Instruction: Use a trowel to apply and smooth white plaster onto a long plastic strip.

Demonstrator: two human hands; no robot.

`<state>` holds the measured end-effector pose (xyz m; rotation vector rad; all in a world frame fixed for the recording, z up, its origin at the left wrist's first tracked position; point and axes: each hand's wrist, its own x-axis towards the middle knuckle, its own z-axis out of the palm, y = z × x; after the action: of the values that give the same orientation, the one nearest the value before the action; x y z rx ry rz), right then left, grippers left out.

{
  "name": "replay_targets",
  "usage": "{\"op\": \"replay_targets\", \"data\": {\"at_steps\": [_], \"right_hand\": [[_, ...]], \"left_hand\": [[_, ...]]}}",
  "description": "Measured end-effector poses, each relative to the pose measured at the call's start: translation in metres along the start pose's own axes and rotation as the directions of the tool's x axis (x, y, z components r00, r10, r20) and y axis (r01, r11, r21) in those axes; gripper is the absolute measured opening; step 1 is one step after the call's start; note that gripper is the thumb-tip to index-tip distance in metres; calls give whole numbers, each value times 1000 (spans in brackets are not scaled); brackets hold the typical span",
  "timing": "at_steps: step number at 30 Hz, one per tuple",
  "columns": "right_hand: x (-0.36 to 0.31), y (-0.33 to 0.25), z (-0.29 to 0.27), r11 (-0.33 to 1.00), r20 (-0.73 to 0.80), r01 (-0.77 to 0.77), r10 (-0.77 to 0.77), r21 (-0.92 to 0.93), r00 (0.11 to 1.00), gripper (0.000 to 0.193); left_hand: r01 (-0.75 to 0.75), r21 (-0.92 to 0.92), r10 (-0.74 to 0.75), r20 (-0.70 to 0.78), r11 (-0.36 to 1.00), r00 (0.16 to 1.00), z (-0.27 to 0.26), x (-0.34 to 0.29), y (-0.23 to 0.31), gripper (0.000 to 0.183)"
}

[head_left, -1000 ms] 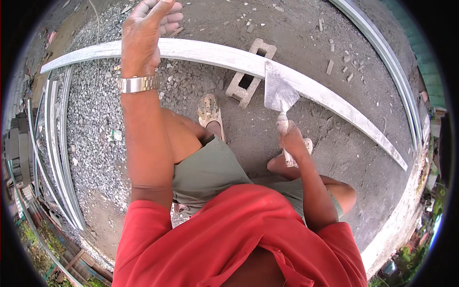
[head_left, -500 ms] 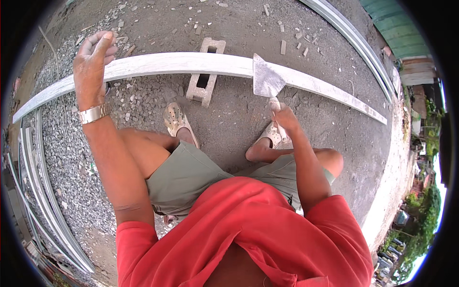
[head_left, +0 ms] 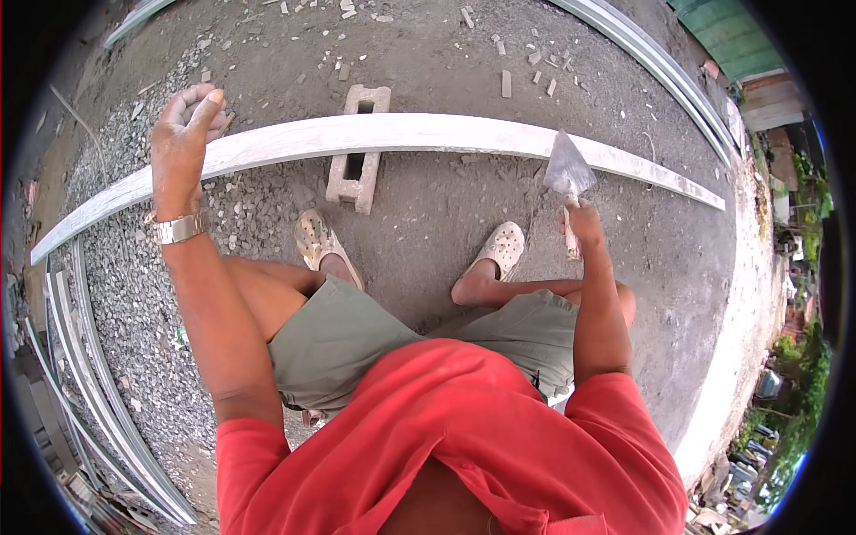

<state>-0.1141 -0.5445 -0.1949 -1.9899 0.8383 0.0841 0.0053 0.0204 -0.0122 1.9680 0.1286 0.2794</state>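
Observation:
A long whitish bar (head_left: pixel 357 132) lies across the view, resting on a hollow concrete block (head_left: pixel 353 189). My right hand (head_left: pixel 584 223) is closed around the handle of a pointed trowel (head_left: pixel 567 169). The grey blade, smeared with pale residue, points away from me and overlaps the bar's right part; I cannot tell whether it touches. My left hand (head_left: pixel 183 134) is raised over the left part of the bar, with dusty fingers curled in and the thumb against them. Nothing shows in it. A metal-band watch (head_left: pixel 178 228) is on that wrist.
Light-coloured clogs (head_left: pixel 505 247) are on my feet, just this side of the bar. Gravel (head_left: pixel 152 357) covers the ground at left. Long metal profiles (head_left: pixel 116 410) lie at lower left, others (head_left: pixel 660 71) at upper right. Small broken pieces (head_left: pixel 506 84) are scattered beyond the bar.
My right hand has carried the trowel to the right along the bar. The left hand keeps its curled pose. The bar and block sit slightly lower in view.

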Motion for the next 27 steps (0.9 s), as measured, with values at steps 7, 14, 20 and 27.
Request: {"op": "replay_targets", "data": {"at_steps": [7,14,20,27], "right_hand": [[4,-31,-59,982,43,-95,103,-161,994,27],[-29,-76,66,911,470,273,-103,-309,876,24],[11,-57,28,693,317,379,-223,-614,922,25],[-24,-24,78,862,272,218,-97,-459,958,41]], "left_hand": [[-42,148,45,-21,988,999,-4,-2,7,40],[-99,132,98,15,986,995,2,4,13,42],[-89,178,82,49,980,995,-13,0,6,43],[-103,283,117,-33,954,993,-19,7,2,42]]}}
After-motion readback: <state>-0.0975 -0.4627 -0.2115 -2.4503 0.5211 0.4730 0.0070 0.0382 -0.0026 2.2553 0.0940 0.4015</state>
